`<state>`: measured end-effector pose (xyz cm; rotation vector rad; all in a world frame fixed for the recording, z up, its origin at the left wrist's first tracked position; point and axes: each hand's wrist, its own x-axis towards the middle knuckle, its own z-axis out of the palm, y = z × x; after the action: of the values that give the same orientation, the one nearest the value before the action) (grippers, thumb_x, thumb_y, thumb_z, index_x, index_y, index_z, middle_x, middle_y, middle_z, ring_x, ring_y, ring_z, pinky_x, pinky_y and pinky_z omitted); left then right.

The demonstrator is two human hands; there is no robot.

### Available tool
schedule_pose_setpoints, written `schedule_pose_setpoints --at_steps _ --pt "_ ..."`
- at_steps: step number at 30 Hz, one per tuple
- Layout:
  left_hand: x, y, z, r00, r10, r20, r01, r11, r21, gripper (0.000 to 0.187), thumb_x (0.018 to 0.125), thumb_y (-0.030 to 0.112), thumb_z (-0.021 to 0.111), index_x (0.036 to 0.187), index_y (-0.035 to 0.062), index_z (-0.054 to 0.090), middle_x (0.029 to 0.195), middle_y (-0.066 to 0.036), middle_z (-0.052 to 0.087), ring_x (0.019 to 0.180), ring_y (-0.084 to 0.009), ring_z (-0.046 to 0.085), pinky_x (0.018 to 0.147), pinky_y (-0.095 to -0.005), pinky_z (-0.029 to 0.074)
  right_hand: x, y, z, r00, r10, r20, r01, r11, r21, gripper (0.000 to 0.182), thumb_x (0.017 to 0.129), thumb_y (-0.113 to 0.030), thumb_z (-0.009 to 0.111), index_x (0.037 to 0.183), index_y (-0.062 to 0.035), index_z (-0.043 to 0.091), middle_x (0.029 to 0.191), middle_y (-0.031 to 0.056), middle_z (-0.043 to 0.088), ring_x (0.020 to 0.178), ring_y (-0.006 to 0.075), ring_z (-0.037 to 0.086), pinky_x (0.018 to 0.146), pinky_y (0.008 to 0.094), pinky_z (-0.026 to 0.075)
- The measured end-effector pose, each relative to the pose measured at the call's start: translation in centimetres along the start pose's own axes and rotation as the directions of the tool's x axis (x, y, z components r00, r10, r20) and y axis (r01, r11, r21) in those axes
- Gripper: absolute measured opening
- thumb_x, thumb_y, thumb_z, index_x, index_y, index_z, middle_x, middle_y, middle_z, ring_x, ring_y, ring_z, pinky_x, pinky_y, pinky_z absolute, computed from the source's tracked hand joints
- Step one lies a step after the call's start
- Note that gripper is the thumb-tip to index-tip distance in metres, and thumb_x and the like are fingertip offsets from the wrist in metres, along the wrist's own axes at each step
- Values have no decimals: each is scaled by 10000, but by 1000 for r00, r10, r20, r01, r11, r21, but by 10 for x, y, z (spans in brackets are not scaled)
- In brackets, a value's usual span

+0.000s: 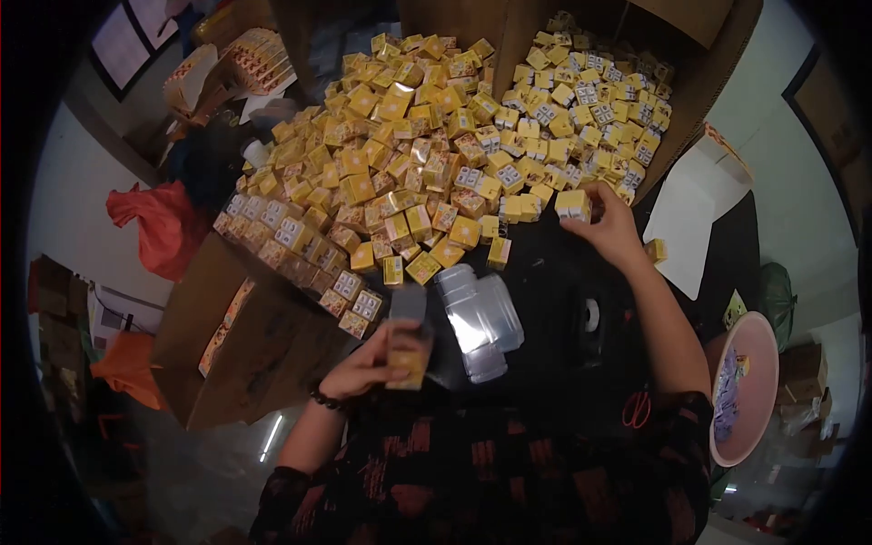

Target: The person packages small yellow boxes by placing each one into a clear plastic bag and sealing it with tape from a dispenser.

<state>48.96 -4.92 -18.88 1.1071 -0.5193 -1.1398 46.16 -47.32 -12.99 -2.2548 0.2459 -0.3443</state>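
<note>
I have the right hand (613, 232) pinching a yellow-white box (572, 205), ahead and right of the blurred clear carton (409, 309), long axis roughly fore-aft, gripped by the left hand (359, 371).

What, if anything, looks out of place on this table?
One small yellow box lies alone on the right, at the edge of the open white carton, away from the large heap of similar boxes. I see no clear damage.

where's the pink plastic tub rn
In the head view, the pink plastic tub is at the far right, just outside the person's right elbow and beside the black table, with pale purple items inside.
</note>
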Motion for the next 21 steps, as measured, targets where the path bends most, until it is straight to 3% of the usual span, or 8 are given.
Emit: schedule_pose_setpoints --at_steps 3,4,7,11,13,17,19,21 --pt "35 7 39 959 220 -178 -102 855 509 777 765 59 724 1403 50 282 1245 -135 489 1131 -264 515 975 -347 408 -76 -67 27 950 52 309 -278 593 756 379 801 -49 695 1133 -21 514 1024 58 620 944 130 610 840 286 495" --pt "41 9 50 958 220 -182 -100 857 506 777 765 59 724 1403 50 282 1245 -135 489 1131 -264 515 975 -347 408 -98 -82 40 933 82 351 -342 507 791 363 810 -30 676 1134 -14 513 1020 63 620 945 134 611 844 285 494" --pt "44 8 80 814 576 -73 -223 426 877 757 739 73 739 1388 61 350 1207 -199 419 1098 -364 490 911 -376 461 -137 -101 65 883 200 424 -468 398 789 345 826 -29 671 1131 2 514 1026 65 621 942 141 616 832 284 504" --pt "29 -3 89 816 576 -43 -123 247 961 762 723 61 737 1388 71 364 1198 -187 432 1082 -367 496 846 -384 493 -166 -95 87 823 343 452 -568 484 666 344 841 -94 694 1120 0 516 1032 73 622 928 152 623 798 294 523" --pt "24 -6 91 797 587 142 -152 -33 988 756 717 34 716 1390 88 375 1191 -176 440 1085 -378 493 805 -382 512 -178 -95 92 794 362 488 -607 474 638 348 849 -123 699 1117 0 513 1031 76 624 923 155 624 789 296 528" --pt "16 -14 101 815 574 78 -124 42 991 723 741 24 694 1388 75 376 1179 -170 447 1101 -370 489 860 -379 489 -193 -104 90 809 347 475 -588 495 640 397 886 -155 659 1217 -23 484 1046 85 610 913 150 619 799 292 521" --pt "14 -20 103 841 537 -70 -228 468 854 688 797 40 675 1399 58 344 1248 -149 442 1170 -321 476 950 -365 440 -198 -106 88 793 324 516 -608 472 638 419 898 -161 645 1257 -35 469 1049 79 604 914 146 613 810 279 511" --pt "10 -27 105 883 466 -64 -311 680 664 679 819 87 675 1402 53 329 1292 -135 425 1208 -290 458 984 -361 412 -204 -99 87 923 218 317 -358 787 502 477 876 -141 661 1298 -54 457 1129 82 555 1000 157 572 858 281 476"
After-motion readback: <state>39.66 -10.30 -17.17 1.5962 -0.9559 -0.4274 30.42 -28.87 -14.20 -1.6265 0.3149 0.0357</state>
